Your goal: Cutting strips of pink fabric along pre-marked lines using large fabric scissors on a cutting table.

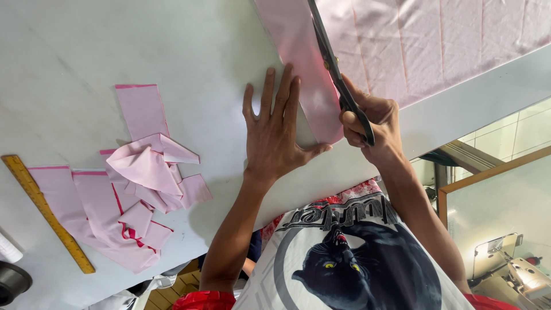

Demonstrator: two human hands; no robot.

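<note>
My left hand (275, 129) lies flat with fingers spread on the white table (189, 51), its fingertips and thumb resting on a cut strip of pink fabric (301, 63). My right hand (373, 123) grips black scissors (336, 72), whose blades run up along the edge between that strip and the wide sheet of pink fabric (436, 40). The sheet carries several drawn lines.
A pile of cut pink fabric pieces (135, 183) with red edges lies at the left. A yellow ruler (46, 212) lies beside it. A dark round object (11, 282) sits at the bottom left corner. A sewing machine (516, 267) stands beyond the table edge at the lower right.
</note>
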